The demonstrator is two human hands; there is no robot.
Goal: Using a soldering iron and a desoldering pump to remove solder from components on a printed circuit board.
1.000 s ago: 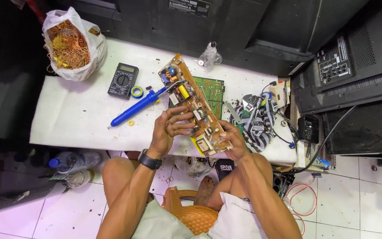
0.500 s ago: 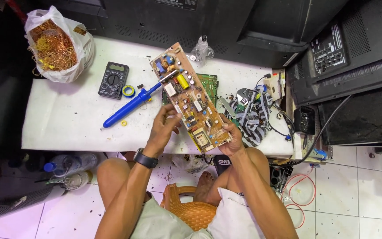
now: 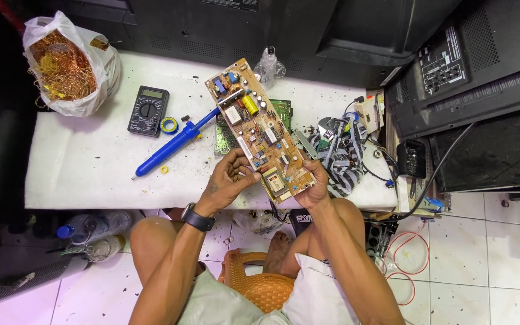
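Above the white table, left hand and right hand grip the tan circuit board's near end.

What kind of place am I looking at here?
Probably a small electronics repair workshop. Both hands hold a tan circuit board over a white table, with a multimeter, a blue desoldering pump and a bag of copper wire nearby.

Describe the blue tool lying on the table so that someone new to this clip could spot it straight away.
Start at the white table, with the bag of copper wire at its far left corner. Right of the black multimeter lies a desoldering pump, slanting toward the held circuit board. It is the only long, bright blue tube there.
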